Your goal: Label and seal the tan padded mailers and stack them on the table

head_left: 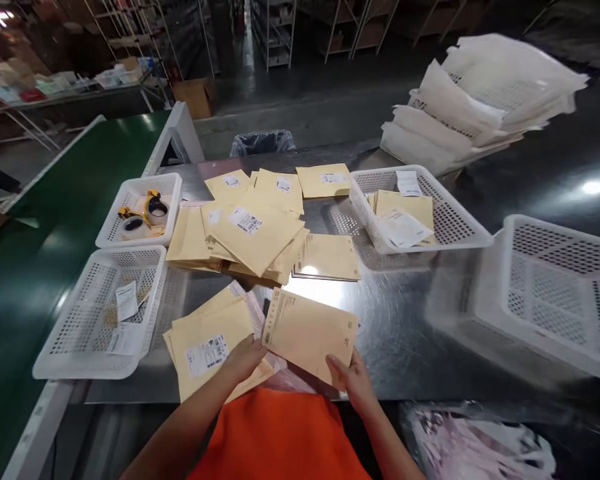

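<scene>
A tan envelope [310, 330] with printed markings is held tilted just above the steel table, close to my orange clothing. My right hand [353, 380] pinches its lower right corner, thumb on top. At its lower left corner, my left hand [245, 359] grips the edge, fingers partly hidden. Left of it lies a small stack of yellow padded envelopes [200, 327], the top one bearing a white printed label [207, 355]. Pinkish wrap [293, 379] shows beneath the held envelope. Farther back are a heap of labelled padded envelopes [260, 240] and a neat stack of tan envelopes [329, 257].
Left, one white basket [139, 180] holds tape dispensers, another [97, 260] paper slips. A right basket [463, 230] contains envelopes and papers. Farther right are an upturned-looking basket [490, 293] and stacked white sacks [480, 100]. A green conveyor [80, 193] borders the steel table [390, 320].
</scene>
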`<state>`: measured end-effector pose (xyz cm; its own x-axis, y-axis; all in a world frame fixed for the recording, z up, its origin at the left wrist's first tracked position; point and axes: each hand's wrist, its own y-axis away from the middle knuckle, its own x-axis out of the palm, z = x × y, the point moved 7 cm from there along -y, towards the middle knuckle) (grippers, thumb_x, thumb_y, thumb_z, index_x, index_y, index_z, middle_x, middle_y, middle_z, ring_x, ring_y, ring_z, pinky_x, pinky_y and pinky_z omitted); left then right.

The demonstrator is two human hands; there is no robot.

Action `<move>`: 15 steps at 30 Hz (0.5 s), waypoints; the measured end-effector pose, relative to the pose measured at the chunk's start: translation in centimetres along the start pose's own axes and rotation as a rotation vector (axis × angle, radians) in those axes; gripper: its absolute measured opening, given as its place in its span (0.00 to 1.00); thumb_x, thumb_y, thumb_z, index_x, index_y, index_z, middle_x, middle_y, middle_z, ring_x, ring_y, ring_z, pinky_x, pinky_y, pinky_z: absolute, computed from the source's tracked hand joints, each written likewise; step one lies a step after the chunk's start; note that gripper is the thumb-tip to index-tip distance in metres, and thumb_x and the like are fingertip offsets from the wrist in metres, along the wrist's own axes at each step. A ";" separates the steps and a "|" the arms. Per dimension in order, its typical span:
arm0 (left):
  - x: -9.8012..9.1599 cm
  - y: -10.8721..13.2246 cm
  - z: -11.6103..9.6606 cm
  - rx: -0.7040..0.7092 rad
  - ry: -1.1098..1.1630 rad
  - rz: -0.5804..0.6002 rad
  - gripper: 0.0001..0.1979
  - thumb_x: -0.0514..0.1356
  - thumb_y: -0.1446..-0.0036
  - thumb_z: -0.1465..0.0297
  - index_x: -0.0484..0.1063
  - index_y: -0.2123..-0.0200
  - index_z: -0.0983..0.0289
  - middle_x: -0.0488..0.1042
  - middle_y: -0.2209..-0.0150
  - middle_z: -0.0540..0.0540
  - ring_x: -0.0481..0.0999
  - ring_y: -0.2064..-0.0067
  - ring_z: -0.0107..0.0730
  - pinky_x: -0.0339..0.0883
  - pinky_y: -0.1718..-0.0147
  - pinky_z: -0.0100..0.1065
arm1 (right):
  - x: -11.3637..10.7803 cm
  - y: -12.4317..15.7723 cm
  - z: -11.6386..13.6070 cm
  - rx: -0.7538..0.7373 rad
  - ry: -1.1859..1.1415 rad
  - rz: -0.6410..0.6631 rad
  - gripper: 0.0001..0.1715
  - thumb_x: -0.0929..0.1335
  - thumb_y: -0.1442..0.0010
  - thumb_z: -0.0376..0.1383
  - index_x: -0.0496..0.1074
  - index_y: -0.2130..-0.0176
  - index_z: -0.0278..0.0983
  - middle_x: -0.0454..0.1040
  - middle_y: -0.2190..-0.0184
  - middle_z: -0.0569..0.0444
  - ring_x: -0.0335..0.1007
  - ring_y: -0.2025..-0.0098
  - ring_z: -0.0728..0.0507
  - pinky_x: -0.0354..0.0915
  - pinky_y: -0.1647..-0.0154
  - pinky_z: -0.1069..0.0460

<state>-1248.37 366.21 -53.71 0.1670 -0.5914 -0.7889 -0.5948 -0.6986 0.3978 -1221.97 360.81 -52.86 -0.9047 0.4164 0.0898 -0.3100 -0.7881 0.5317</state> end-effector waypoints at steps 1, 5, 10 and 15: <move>0.0 0.4 -0.2 0.013 -0.020 -0.004 0.18 0.49 0.41 0.81 0.72 0.54 0.64 0.73 0.52 0.61 0.68 0.47 0.45 0.62 0.52 0.41 | 0.4 -0.1 0.3 0.005 0.024 0.010 0.33 0.78 0.61 0.45 0.69 0.56 0.42 0.79 0.58 0.48 0.76 0.54 0.33 0.73 0.52 0.41; 0.5 1.5 -1.0 0.071 -0.078 -0.039 0.14 0.49 0.39 0.80 0.72 0.57 0.66 0.72 0.53 0.63 0.67 0.47 0.46 0.62 0.52 0.41 | 1.9 -0.9 1.2 0.101 0.030 0.226 0.37 0.78 0.61 0.45 0.68 0.53 0.40 0.79 0.57 0.46 0.76 0.55 0.32 0.72 0.54 0.39; 0.6 1.0 -1.8 0.117 -0.106 -0.056 0.08 0.53 0.38 0.75 0.73 0.61 0.66 0.73 0.57 0.59 0.69 0.51 0.41 0.63 0.54 0.38 | 4.1 -1.7 2.2 0.192 0.078 0.441 0.39 0.79 0.61 0.43 0.68 0.51 0.38 0.78 0.56 0.43 0.77 0.56 0.32 0.72 0.55 0.39; -1.0 0.6 -1.9 0.108 -0.114 -0.117 0.09 0.52 0.37 0.74 0.72 0.60 0.68 0.72 0.55 0.61 0.68 0.51 0.42 0.64 0.56 0.38 | 5.6 -2.3 3.8 0.177 0.105 0.479 0.32 0.78 0.58 0.42 0.70 0.54 0.38 0.79 0.58 0.45 0.77 0.57 0.33 0.71 0.54 0.40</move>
<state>-1247.36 365.66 -51.77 0.1539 -0.4550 -0.8771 -0.6583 -0.7092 0.2524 -1225.26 366.67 -50.33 -0.9602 -0.0275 0.2780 0.1923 -0.7867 0.5866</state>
